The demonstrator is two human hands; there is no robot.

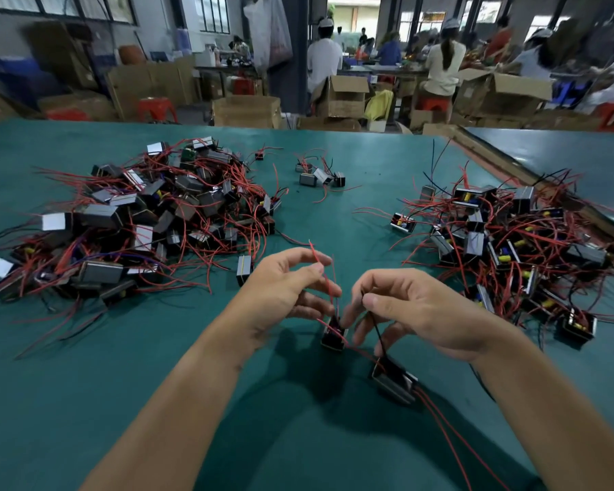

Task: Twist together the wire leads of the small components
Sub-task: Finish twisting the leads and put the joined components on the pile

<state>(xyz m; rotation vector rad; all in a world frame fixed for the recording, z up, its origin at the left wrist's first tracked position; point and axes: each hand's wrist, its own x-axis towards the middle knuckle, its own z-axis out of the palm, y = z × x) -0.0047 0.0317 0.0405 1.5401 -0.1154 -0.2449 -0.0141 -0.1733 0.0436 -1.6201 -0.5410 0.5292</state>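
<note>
Two small black components with metal frames hang low over the green table (156,366). One component (333,335) dangles under my left hand (288,288), which pinches its thin red lead (319,265). The other component (394,380) hangs a little lower and nearer to me, on a black lead (377,333) pinched by my right hand (415,310). Two red leads (451,430) trail from that second component toward the bottom edge. My hands are close together, fingertips nearly touching.
A large heap of components with red wires (139,221) lies on the left and another heap (511,242) on the right. A few loose components (319,177) sit at the far middle. People work among cardboard boxes (245,111) behind the table.
</note>
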